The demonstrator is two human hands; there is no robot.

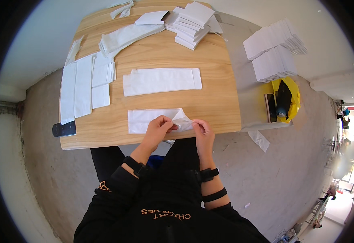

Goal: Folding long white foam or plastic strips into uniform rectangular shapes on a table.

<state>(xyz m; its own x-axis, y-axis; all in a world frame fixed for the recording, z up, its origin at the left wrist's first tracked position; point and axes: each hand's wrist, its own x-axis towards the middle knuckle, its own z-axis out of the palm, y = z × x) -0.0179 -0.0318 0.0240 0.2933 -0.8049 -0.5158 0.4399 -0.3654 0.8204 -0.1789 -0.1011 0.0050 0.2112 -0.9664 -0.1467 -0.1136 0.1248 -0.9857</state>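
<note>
On wooden table (221, 109), both hands fold thin paper strip (144, 120) (white, rectangular).

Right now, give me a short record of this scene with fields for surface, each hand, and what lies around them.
surface: round light wooden table
left hand: pinching the long white paper strip at the near edge
right hand: gripping the strip's folded right end
beyond: second flat white paper strip, lying apart
far edge: pile of folded white paper pieces
left side: flat white sheets
right, off table: yellow bag
</note>
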